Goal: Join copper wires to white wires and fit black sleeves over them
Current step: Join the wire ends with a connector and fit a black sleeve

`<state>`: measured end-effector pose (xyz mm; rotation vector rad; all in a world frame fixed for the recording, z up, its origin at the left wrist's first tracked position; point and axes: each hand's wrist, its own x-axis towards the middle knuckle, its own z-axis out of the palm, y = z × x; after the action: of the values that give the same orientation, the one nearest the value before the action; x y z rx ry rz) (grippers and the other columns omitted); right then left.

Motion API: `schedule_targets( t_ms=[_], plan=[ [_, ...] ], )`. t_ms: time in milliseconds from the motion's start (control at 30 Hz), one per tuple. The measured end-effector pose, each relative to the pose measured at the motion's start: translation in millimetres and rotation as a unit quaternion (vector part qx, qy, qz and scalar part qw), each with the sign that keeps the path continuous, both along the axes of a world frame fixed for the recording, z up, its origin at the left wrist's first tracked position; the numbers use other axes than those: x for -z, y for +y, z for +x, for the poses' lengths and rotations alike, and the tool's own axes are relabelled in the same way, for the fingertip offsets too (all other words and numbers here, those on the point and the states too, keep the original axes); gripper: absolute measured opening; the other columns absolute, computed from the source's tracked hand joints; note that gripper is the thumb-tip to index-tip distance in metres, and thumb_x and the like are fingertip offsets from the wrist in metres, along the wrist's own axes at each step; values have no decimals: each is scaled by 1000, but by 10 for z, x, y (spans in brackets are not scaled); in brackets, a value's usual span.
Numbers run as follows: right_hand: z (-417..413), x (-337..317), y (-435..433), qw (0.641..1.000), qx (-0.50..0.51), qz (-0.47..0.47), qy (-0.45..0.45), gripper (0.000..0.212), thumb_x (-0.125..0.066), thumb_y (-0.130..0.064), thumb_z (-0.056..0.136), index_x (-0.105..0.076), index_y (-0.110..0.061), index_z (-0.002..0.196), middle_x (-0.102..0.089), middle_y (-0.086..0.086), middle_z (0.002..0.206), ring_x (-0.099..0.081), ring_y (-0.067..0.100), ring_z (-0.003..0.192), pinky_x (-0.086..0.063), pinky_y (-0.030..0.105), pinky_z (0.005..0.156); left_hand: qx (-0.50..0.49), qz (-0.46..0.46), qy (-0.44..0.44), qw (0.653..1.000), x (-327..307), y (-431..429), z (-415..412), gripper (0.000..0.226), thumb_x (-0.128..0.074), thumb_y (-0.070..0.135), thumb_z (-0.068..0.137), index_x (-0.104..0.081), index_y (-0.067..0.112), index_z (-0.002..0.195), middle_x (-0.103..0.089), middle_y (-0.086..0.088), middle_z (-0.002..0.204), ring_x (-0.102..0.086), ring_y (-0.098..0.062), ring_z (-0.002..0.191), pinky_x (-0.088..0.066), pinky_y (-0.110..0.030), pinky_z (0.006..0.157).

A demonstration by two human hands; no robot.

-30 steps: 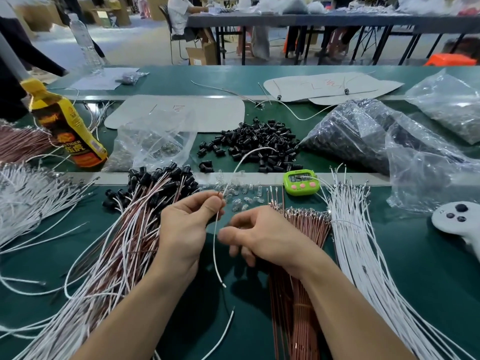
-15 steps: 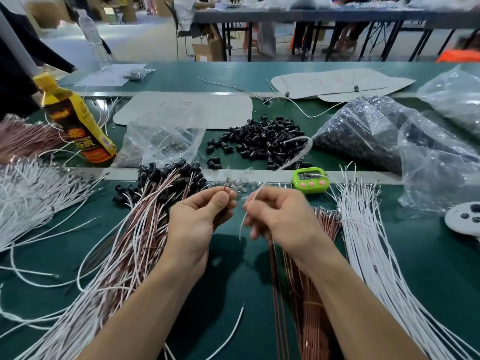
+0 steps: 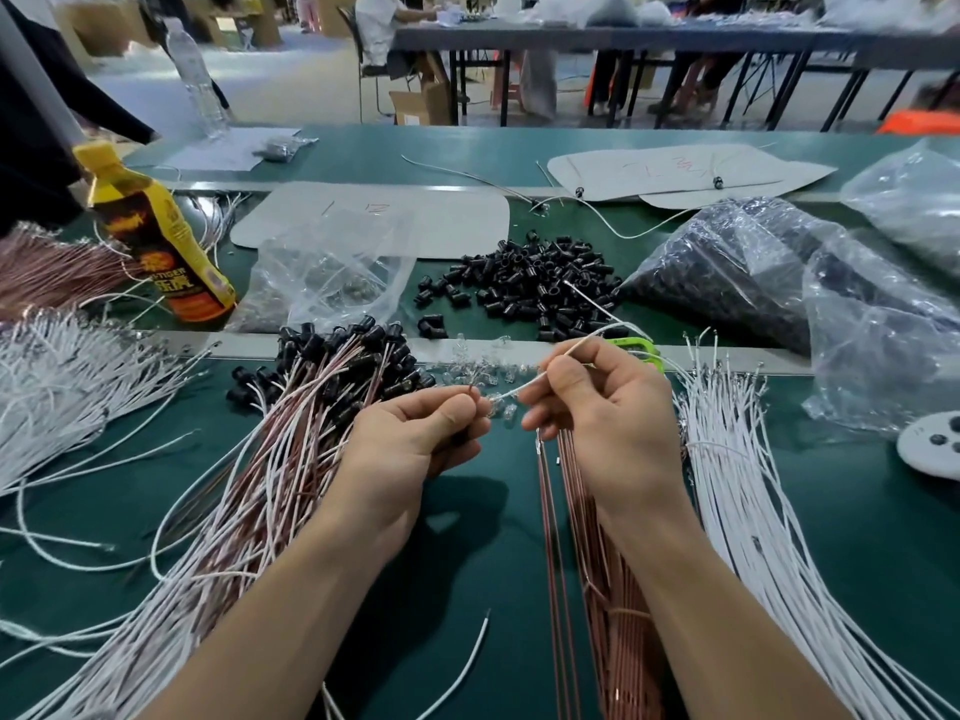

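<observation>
**Wire-joining bench: stock and work in hand, near edge to far**

- Green table, near edge: one stray white lead, lying unused.
- Copper wire bundle: tied, lying under the right forearm. Unjoined.
- White wire bundle: fanned out just right of the copper. Unjoined and thick.
- Finished pile, left of the arms: copper and white strands paired, with fitted sleeves on their far ends.
- Left hand: thumb and forefinger pinch a reddish tip, probably a copper end. The rest is hidden in the palm.
- Right hand: fingertips pinch one white wire. Its near end points at the left hand's pinch, close by, but contact cannot be made out.
- Clear small parts and a green timer: just beyond the hands.
- Loose black sleeves: a heap farther back, with a bagged reserve beside it.

Progress, as judged: a sizeable batch is complete, but both raw bundles are large, so much is left. The pair in hand is at the joining step, with no sleeve on it yet.
</observation>
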<state>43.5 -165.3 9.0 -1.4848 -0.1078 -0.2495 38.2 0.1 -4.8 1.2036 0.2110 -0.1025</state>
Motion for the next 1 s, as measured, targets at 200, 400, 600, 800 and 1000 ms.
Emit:
schedule_targets(
  t_ms=[200,400,600,800,1000],
  plan=[
    [8,37,20,997,-44,48,43,22,-53,-3,105,-64,-7,86,-73,10,69,-68,21,54,-50,23,50,4,-1,-14,1000,17,-13,-7,19,-81,18,56,-83,18,75,-78,-10,84,-75,-16,73,-59,-23,64],
    [12,63,43,986,-81,104,100,23,-52,-3,105,-61,-6,85,-72,13,68,-66,20,50,-50,23,48,29,34,-58,997,54,-20,-6,29,-85,13,53,-83,17,81,-78,-12,84,-74,-16,73,-59,-22,67],
    [16,79,8,992,-57,71,92,22,-54,-4,105,-62,-7,85,-73,15,71,-68,22,53,-52,24,49,69,81,-102,989,64,27,-17,44,-79,-18,65,-84,17,90,-79,-14,95,-76,-16,87,-57,-19,72],
    [20,75,-21,995,-55,38,77,28,-54,-3,104,-64,-11,79,-74,15,71,-67,22,53,-51,24,48,63,139,-120,981,71,15,-17,62,-65,-33,71,-83,24,87,-80,-7,96,-77,-14,91,-57,-18,75],
    [-13,82,21,997,-53,-26,52,40,-57,-5,103,-70,-27,71,-73,11,68,-69,24,53,-51,25,49,37,185,-147,971,71,15,-16,67,-63,-34,69,-83,28,85,-80,-2,93,-77,-13,91,-56,-16,76]
  ],
)
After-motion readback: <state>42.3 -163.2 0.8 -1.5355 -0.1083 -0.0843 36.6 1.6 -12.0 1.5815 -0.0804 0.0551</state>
